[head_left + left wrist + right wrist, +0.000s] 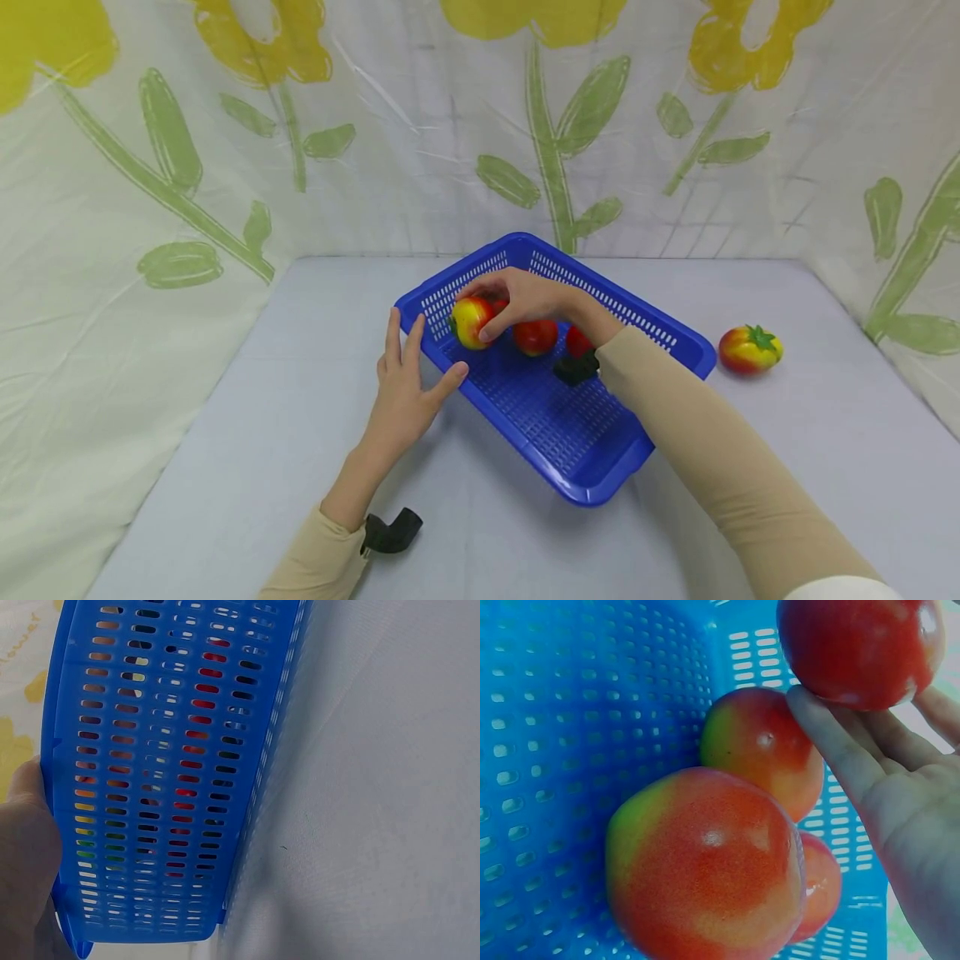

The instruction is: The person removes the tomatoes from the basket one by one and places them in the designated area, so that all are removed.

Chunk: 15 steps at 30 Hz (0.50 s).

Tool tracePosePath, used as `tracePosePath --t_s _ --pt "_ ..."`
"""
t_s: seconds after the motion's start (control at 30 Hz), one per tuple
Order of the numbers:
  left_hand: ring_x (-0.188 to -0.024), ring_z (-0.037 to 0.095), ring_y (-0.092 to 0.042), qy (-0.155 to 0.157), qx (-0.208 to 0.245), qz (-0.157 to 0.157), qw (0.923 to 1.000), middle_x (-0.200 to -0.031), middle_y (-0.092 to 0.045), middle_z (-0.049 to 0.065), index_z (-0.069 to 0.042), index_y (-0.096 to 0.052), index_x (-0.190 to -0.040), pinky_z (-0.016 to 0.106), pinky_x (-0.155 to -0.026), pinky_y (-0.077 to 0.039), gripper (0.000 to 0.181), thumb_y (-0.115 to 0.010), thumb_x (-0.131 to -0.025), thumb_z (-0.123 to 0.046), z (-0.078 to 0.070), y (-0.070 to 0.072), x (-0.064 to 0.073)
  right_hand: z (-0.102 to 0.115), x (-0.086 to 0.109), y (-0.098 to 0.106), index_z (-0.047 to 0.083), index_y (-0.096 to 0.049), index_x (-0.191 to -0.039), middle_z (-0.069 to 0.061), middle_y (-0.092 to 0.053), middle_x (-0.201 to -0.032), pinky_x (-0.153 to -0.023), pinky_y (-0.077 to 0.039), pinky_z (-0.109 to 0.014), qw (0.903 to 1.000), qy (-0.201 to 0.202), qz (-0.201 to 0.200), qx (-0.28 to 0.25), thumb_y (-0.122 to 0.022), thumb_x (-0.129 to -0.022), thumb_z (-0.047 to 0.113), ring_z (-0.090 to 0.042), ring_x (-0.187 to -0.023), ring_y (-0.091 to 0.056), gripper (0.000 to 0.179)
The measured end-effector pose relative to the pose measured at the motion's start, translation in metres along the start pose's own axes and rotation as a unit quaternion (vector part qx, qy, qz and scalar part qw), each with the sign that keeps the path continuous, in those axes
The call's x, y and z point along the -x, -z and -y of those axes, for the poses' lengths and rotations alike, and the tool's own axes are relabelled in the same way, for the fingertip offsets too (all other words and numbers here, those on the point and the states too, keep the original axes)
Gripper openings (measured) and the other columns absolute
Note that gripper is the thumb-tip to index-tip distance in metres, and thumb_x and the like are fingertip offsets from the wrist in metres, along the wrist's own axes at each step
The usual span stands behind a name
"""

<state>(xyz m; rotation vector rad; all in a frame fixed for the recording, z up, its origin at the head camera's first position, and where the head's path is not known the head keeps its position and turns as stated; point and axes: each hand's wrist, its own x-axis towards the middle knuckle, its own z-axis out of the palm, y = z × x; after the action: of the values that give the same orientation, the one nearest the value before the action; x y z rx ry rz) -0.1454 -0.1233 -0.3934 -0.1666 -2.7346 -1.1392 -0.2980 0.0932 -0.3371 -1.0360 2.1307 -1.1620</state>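
A blue slotted basket (pixel 592 479) lies at an angle in the middle of the grey table. My right hand (pixel 491 312) reaches into its far end and grips a red and yellow tomato (pixel 469 322) near the far left corner. The right wrist view shows that tomato (pixel 862 645) on my fingers (pixel 840 750), above other tomatoes (pixel 705 870) on the basket floor. Two more red tomatoes (pixel 535 336) show in the basket beside my wrist. My left hand (pixel 416 350) lies flat with straight fingers against the basket's left wall (pixel 165 787), its thumb touching the rim.
One more red and yellow tomato (pixel 750 348) with a green stalk lies on the table (pixel 262 433) to the right of the basket. Flower-print sheets stand behind and on both sides. The near half of the basket holds nothing.
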Motion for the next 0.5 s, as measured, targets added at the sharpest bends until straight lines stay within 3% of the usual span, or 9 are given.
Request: tracePosePath --t_s 0.3,0.5 --pt "-0.14 0.048 -0.014 -0.001 0.0 0.0 1.0 -0.161 0.019 -0.005 -0.023 -0.01 -0.16 0.07 -0.094 -0.036 0.096 -0.056 -0.088 -0.068 0.0003 -0.0002 -0.0006 0.0016 0.0011 -0.0003 0.015 -0.06 -0.131 0.001 -0.061 -0.124 -0.096 -0.046 -0.036 0.9997 -0.001 -0.023 0.002 -0.087 -0.074 0.022 -0.019 -0.113 -0.055 0.063" --pt "-0.139 0.048 -0.014 -0.001 -0.004 0.0 1.0 -0.161 0.019 -0.004 -0.023 -0.01 -0.16 0.07 -0.094 -0.036 0.096 -0.056 -0.088 -0.068 0.0013 -0.0011 -0.0006 0.0032 0.0016 -0.0008 0.01 -0.055 -0.138 -0.002 -0.057 -0.13 -0.096 -0.046 -0.037 0.9996 -0.007 -0.025 0.014 -0.087 -0.074 0.022 -0.021 -0.117 -0.053 0.072"
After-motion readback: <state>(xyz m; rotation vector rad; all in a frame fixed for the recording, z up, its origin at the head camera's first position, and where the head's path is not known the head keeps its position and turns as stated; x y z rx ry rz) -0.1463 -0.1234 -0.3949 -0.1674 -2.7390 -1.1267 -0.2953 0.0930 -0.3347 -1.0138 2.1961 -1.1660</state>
